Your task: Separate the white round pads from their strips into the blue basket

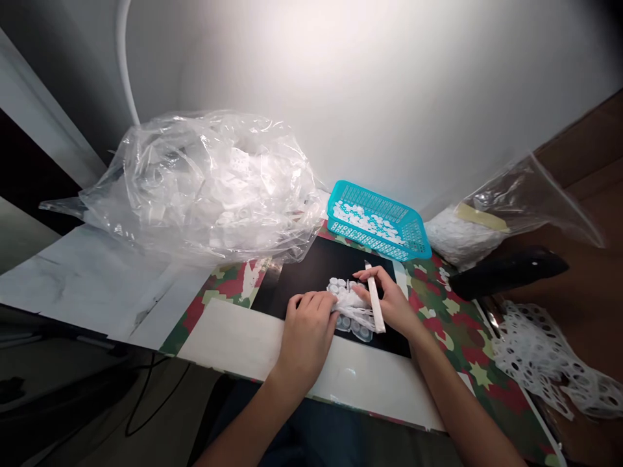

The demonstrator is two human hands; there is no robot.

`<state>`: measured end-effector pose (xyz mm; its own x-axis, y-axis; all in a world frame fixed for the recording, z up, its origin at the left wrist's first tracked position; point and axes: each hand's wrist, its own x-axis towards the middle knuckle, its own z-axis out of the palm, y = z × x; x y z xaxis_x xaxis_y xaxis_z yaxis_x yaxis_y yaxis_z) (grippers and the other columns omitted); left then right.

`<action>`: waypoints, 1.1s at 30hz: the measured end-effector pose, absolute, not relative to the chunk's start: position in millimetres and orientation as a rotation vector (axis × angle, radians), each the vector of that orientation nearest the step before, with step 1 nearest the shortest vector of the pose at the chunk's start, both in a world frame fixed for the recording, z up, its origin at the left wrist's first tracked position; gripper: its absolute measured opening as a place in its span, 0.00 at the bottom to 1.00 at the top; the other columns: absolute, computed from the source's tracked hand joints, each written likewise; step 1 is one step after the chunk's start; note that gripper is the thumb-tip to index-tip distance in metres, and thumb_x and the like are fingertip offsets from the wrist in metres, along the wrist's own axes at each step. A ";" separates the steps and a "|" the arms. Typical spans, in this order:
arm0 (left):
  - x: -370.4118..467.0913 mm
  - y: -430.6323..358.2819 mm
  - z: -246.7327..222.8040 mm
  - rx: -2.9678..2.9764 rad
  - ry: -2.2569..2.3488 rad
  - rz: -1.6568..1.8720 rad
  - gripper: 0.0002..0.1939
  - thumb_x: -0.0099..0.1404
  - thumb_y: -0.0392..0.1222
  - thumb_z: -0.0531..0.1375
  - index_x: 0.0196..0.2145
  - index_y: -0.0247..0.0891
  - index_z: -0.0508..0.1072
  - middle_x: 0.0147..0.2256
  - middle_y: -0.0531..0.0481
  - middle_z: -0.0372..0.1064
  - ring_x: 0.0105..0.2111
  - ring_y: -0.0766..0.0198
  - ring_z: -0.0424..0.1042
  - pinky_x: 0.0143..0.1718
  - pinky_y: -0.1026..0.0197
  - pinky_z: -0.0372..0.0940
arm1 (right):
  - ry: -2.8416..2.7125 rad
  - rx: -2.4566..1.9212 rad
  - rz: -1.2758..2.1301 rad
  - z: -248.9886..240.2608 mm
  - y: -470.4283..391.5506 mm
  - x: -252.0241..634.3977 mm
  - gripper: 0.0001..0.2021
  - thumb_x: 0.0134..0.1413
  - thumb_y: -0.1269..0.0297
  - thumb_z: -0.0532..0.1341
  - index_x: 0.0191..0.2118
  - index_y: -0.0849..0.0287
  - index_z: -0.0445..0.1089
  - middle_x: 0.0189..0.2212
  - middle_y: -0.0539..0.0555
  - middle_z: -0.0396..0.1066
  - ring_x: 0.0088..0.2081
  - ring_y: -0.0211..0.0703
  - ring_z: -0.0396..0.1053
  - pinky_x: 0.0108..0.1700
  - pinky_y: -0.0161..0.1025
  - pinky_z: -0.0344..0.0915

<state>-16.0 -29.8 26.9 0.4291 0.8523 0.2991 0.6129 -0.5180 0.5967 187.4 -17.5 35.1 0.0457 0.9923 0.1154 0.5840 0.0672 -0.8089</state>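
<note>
On the black mat [296,275] lies a clear sheet with round bumps [354,327], partly under a bundle of white strands [353,306]. My left hand [311,324] has its fingers curled together against the left end of the bundle. A white stick with a dark pointed tip [374,298] is held in my right hand [389,298], its tip pointing away from me. The fingertips of my right hand reach the upper right side of the bundle and sheet. What lies beneath my left fingers is hidden.
A teal basket [421,240] with small white round pieces stands behind the mat. A large clear bag [209,188] fills the back left. At right are another bag [467,237], a black handle [511,271] and perforated white sheeting [540,353].
</note>
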 end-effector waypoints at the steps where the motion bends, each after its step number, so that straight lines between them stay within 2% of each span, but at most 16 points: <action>1: -15.7 -28.8 29.2 2.309 1.260 0.791 0.06 0.67 0.36 0.54 0.42 0.40 0.66 0.43 0.53 0.70 0.44 0.62 0.67 0.46 0.55 0.55 | -1.625 -1.611 0.755 34.3 -17.0 188.6 0.11 0.53 0.55 0.62 0.37 0.54 0.62 0.39 0.52 0.69 0.40 0.44 0.67 0.40 0.39 0.62; 4: -13.5 -23.3 39.7 2.411 1.323 0.649 0.05 0.69 0.39 0.52 0.39 0.38 0.66 0.36 0.51 0.71 0.38 0.60 0.68 0.43 0.54 0.56 | -1.613 -1.611 0.856 33.5 -17.2 190.9 0.13 0.52 0.52 0.61 0.36 0.55 0.63 0.27 0.48 0.65 0.26 0.38 0.62 0.27 0.34 0.58; 7: -8.9 -14.9 52.6 2.505 1.386 0.491 0.09 0.70 0.40 0.50 0.35 0.37 0.67 0.32 0.49 0.70 0.34 0.58 0.68 0.40 0.54 0.56 | -1.607 -1.587 0.888 37.4 -19.4 192.1 0.13 0.55 0.50 0.58 0.34 0.56 0.62 0.23 0.46 0.61 0.23 0.35 0.57 0.24 0.33 0.55; 10: -2.8 -5.6 61.4 2.528 1.457 0.399 0.09 0.69 0.40 0.50 0.35 0.36 0.66 0.31 0.47 0.71 0.33 0.57 0.69 0.37 0.55 0.56 | -1.620 -1.528 0.929 43.4 -22.0 193.9 0.14 0.56 0.50 0.57 0.34 0.56 0.61 0.28 0.49 0.66 0.27 0.37 0.62 0.28 0.34 0.60; 14: 3.6 4.8 62.2 2.518 1.532 0.357 0.08 0.69 0.40 0.50 0.35 0.36 0.66 0.30 0.47 0.70 0.33 0.56 0.71 0.36 0.56 0.57 | -1.629 -1.385 1.044 44.1 -23.2 197.4 0.17 0.48 0.53 0.64 0.38 0.55 0.58 0.40 0.52 0.69 0.37 0.42 0.68 0.38 0.39 0.66; 18: 3.3 2.7 59.0 2.571 1.552 0.564 0.07 0.68 0.38 0.51 0.41 0.35 0.65 0.38 0.43 0.69 0.39 0.54 0.69 0.36 0.56 0.59 | -1.613 -1.416 0.917 35.7 -20.7 199.7 0.14 0.51 0.54 0.63 0.36 0.55 0.60 0.38 0.52 0.70 0.34 0.41 0.69 0.37 0.39 0.66; 20: 1.9 -7.2 56.8 2.670 1.373 0.756 0.08 0.68 0.37 0.50 0.43 0.36 0.65 0.40 0.44 0.68 0.40 0.56 0.68 0.39 0.55 0.60 | -1.617 -1.434 0.874 31.4 -18.7 199.8 0.14 0.50 0.55 0.64 0.35 0.56 0.62 0.34 0.51 0.70 0.32 0.41 0.68 0.36 0.38 0.65; 22: 1.5 -21.4 51.4 2.781 1.054 0.783 0.10 0.69 0.36 0.48 0.42 0.36 0.67 0.39 0.45 0.69 0.40 0.57 0.68 0.42 0.56 0.60 | -1.622 -1.438 0.842 28.4 -16.9 198.7 0.14 0.48 0.55 0.65 0.34 0.57 0.63 0.33 0.51 0.70 0.32 0.41 0.68 0.35 0.38 0.65; 24: 2.7 -36.0 41.5 2.816 0.850 0.708 0.12 0.68 0.40 0.51 0.45 0.35 0.68 0.44 0.43 0.69 0.44 0.55 0.68 0.46 0.55 0.60 | -1.614 -1.438 0.801 26.8 -15.5 197.0 0.14 0.47 0.55 0.66 0.34 0.57 0.64 0.33 0.51 0.71 0.33 0.42 0.69 0.37 0.38 0.65; 26: 4.7 -46.6 29.2 2.801 0.833 0.647 0.20 0.67 0.46 0.52 0.53 0.32 0.64 0.53 0.40 0.64 0.52 0.52 0.63 0.52 0.52 0.57 | -1.579 -1.446 0.733 26.9 -15.3 195.6 0.13 0.49 0.54 0.64 0.35 0.57 0.65 0.36 0.52 0.72 0.36 0.43 0.70 0.40 0.40 0.65; 29: 6.5 -52.2 15.2 2.761 0.888 0.622 0.26 0.68 0.50 0.50 0.57 0.30 0.59 0.59 0.38 0.57 0.58 0.51 0.56 0.57 0.49 0.52 | -1.497 -1.458 0.613 29.9 -20.6 196.5 0.13 0.57 0.53 0.58 0.41 0.56 0.66 0.40 0.54 0.72 0.40 0.44 0.70 0.46 0.43 0.64; 31: 6.0 -51.5 12.9 2.727 0.889 0.614 0.25 0.68 0.50 0.49 0.58 0.32 0.59 0.59 0.39 0.56 0.59 0.51 0.55 0.58 0.50 0.52 | -1.461 -1.449 0.563 32.7 -29.9 199.7 0.15 0.59 0.53 0.56 0.47 0.55 0.65 0.41 0.55 0.72 0.42 0.44 0.70 0.47 0.44 0.64; 33: 4.5 -50.0 15.1 2.692 0.875 0.621 0.24 0.68 0.49 0.51 0.58 0.35 0.60 0.60 0.40 0.56 0.58 0.52 0.55 0.57 0.50 0.53 | -1.445 -1.433 0.552 34.2 -43.6 204.2 0.17 0.58 0.54 0.58 0.50 0.55 0.65 0.40 0.54 0.73 0.41 0.44 0.70 0.47 0.43 0.65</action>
